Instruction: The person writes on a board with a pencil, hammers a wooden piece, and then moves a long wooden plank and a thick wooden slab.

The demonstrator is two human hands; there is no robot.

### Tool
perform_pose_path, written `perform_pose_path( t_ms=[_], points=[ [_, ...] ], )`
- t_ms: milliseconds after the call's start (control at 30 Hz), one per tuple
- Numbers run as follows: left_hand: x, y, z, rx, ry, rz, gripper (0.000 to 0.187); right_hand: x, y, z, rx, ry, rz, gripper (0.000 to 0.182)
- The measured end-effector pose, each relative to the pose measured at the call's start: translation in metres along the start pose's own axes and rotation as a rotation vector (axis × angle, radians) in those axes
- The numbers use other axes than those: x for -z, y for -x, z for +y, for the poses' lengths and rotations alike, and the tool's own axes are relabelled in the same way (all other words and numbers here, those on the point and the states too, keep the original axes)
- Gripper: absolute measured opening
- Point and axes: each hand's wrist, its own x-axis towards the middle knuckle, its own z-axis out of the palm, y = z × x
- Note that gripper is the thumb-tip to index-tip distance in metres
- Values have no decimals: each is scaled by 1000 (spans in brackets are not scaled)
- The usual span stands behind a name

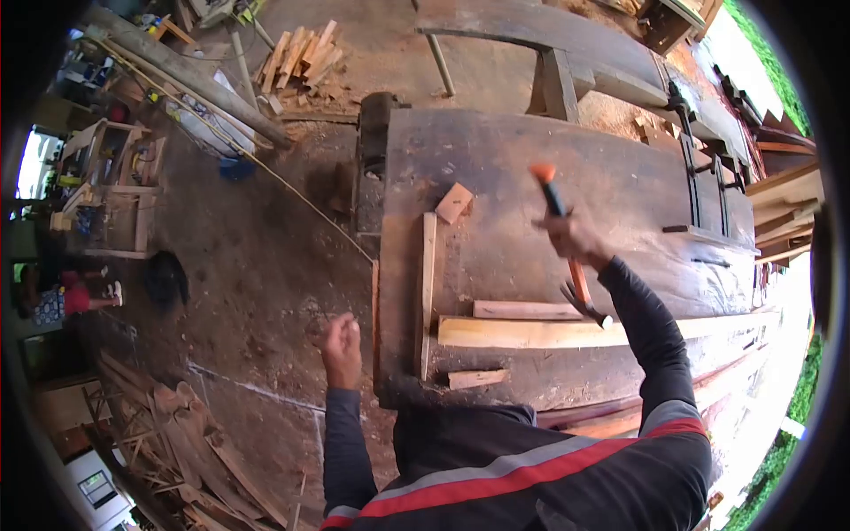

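Observation:
My right hand (574,237) grips a claw hammer (577,281) partway along its orange and black handle, above the workbench. The hammer's metal head hangs low, near a long pale board (549,334). Off the bench's left edge is my left hand (342,352), with its fingers drawn together; anything between them is too small to make out. Close beside that hand, a thin wooden strip (375,323) runs along the bench edge. A narrow batten (428,292) lies on the bench, near a small wood block (455,203).
The dark wooden workbench (513,239) carries a shorter strip (527,310) and an offcut (478,379). Bar clamps (693,181) lie at its far right. Stacked wood pieces (301,57) sit on the floor beyond; more scrap wood (190,434) is at lower left. A person (66,301) is at far left.

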Motion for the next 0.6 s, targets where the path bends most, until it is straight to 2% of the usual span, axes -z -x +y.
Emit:
perform_pose_path(
  t_ms=[67, 133, 167, 200, 233, 267, 300, 333, 400, 467, 500, 533, 600],
  points=[
    [4, 29, -13, 154, 34, 6, 33, -15, -3, 6, -210, 181, -35, 30],
    [15, 61, -49, 217, -26, 54, 32, -36, -22, 10, -213, 322, -154, 24],
    [23, 78, -72, 321, -24, 68, 31, -51, -39, 6, -122, 508, -225, 20],
    [31, 91, -94, 428, -20, 80, 30, -74, -82, 27, 416, 547, -191, 19],
    [40, 96, -109, 419, -23, 81, 30, -99, -126, 39, 952, 567, -142, 19],
    [46, 102, -123, 419, -36, 117, 29, -134, -115, -43, 402, 657, -188, 39],
    [45, 105, -128, 426, -45, 150, 28, -162, -139, -93, 382, 645, -200, 38],
    [39, 102, -119, 437, -45, 140, 28, -180, -157, -107, 407, 616, -199, 35],
    [51, 72, -74, 274, 15, 283, 27, -190, -159, -97, 423, 555, -191, 31],
    [40, 49, -55, 336, 274, 353, 25, -146, -139, -81, 514, 382, -136, 23],
    [38, 46, -54, 380, 430, 357, 24, -129, -99, -79, 529, 278, -45, 20],
    [36, 38, -57, 339, 308, 251, 24, -115, -66, -87, 573, 171, 47, 16],
    [22, 6, -57, 162, 156, 126, 24, -75, -30, -67, 818, -193, -4, 11]
  ],
)
